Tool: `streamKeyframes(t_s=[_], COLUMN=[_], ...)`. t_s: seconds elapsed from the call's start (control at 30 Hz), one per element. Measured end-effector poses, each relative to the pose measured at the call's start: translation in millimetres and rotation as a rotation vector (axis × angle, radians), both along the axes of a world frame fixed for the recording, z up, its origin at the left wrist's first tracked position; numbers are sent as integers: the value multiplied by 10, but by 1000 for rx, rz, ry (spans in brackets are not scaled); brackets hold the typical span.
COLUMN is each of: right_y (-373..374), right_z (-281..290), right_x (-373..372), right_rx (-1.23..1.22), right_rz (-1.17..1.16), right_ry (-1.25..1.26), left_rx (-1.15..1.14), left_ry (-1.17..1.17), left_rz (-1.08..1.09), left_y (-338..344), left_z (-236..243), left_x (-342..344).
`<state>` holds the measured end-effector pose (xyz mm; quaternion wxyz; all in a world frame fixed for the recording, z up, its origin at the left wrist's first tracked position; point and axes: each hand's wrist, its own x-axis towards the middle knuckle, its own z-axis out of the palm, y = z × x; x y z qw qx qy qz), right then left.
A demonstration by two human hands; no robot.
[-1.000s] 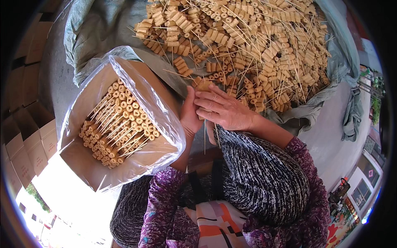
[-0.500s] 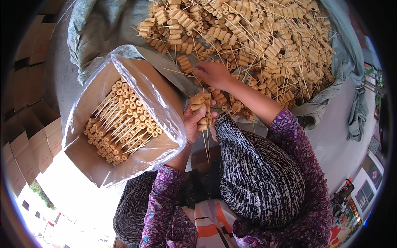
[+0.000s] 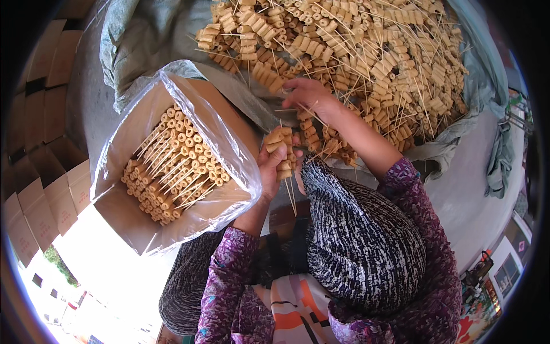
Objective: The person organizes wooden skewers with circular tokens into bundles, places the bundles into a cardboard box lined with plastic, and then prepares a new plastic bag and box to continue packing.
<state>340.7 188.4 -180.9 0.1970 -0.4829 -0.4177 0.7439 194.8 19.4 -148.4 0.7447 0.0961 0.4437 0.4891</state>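
We had a few skewers (image 3: 278, 139) gripped in our left hand (image 3: 268, 170), just right of the lined box (image 3: 123, 222); our right hand (image 3: 311, 96) curled over the loose heap (image 3: 372, 63), couldn't tell if it held one; neat rows (image 3: 172, 166) partly filled the box; tons lay loose on the sheet (image 3: 157, 37), so plenty left.
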Motion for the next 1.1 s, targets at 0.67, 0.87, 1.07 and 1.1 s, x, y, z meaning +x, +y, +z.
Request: streamKeyframes(t_s=[0.67, 0.87, 1.07, 1.1], right_y=[-802, -689, -399, -352], right_z=[842, 911, 962, 1172], right_x=[12, 112, 804, 747], right_rx=[1152, 935, 748, 575], right_rz=[438, 396, 609, 727], right_ry=[-527, -432, -768, -869], left_rx=[-39, 19, 17, 12], left_ry=[-103, 48, 109, 106], left_rz=[329, 300, 304, 300], left_y=[631, 646, 584, 568], left_z=[-71, -48, -84, -103], left_x=[130, 163, 99, 99])
